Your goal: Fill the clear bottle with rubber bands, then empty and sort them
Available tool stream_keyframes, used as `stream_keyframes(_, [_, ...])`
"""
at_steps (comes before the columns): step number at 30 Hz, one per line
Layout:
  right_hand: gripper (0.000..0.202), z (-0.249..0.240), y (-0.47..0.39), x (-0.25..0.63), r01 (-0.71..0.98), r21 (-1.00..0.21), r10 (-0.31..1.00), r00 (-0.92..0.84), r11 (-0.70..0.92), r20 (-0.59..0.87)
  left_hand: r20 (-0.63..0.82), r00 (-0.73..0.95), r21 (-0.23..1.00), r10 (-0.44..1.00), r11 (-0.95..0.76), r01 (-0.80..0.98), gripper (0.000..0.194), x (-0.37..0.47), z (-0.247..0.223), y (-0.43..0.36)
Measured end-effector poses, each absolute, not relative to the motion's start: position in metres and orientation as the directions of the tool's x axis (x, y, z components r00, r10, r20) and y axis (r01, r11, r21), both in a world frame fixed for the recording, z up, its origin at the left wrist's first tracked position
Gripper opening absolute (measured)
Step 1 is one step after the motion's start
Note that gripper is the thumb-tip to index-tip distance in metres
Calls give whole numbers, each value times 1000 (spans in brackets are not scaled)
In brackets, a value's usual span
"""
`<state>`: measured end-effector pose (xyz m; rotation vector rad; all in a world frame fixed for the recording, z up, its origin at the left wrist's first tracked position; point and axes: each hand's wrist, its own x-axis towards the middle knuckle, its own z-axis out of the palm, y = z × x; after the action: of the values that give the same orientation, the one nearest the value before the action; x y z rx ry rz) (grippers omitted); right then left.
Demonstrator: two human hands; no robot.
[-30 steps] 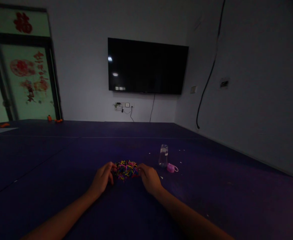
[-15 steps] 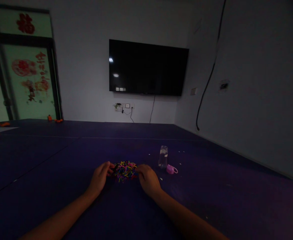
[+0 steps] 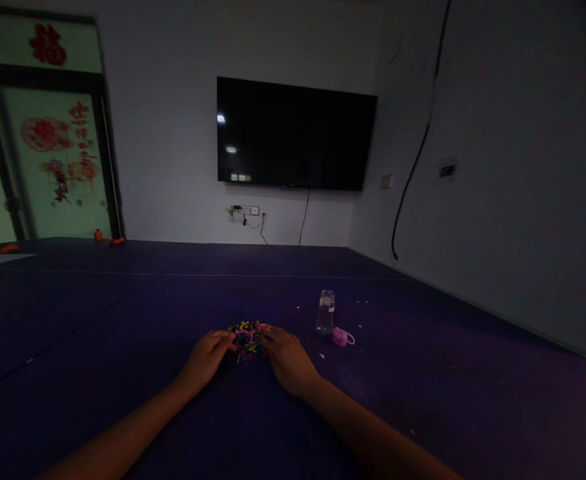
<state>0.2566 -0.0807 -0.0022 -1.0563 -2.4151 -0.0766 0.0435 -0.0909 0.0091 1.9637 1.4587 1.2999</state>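
A heap of small thin strips [image 3: 249, 341] in many colours lies on the dark purple tabletop; their exact kind is too small to make out. My left hand [image 3: 211, 353] cups the heap's left edge, its fingers loosely bent and touching the strips. From the right, my right hand [image 3: 289, 360] reaches over the heap's edge with fingers stretched along it. Neither hand is closed round anything that I can see. Some fingertips are hidden among the strips. Right of my right hand, a clear bottle [image 3: 325, 313] stands uncapped, with a pink lid [image 3: 341, 337] with a loop beside it.
Small white scraps [image 3: 321, 356] are scattered round the bottle on the purple table [image 3: 137, 347]. Orange objects [image 3: 117, 241] sit at the far left edge, near a white sheet [image 3: 7, 260]. A television [image 3: 295, 137] hangs on the wall, and a black cable [image 3: 413, 173] dangles at right.
Both hands have moved inward, closer together. The heap between them looks narrower, and my right fingers now reach further over it. The bottle and lid stay put.
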Motion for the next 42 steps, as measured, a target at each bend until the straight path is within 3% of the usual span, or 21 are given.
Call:
stream_keyframes(15, [44,-2,-79,255,705,-223,702,-515,673,492,441,-20,803,898,-384,457,42,42,10,-91])
stream_keyframes(23, [45,-1,-79,255,697,-277,718,-483,662,501,447,-86,786,890,-345,513,49,41,12,-94])
stream_keyframes(42, [39,4,-83,254,677,-270,699,-504,684,507,448,58,702,892,-391,596,48,41,5,-88])
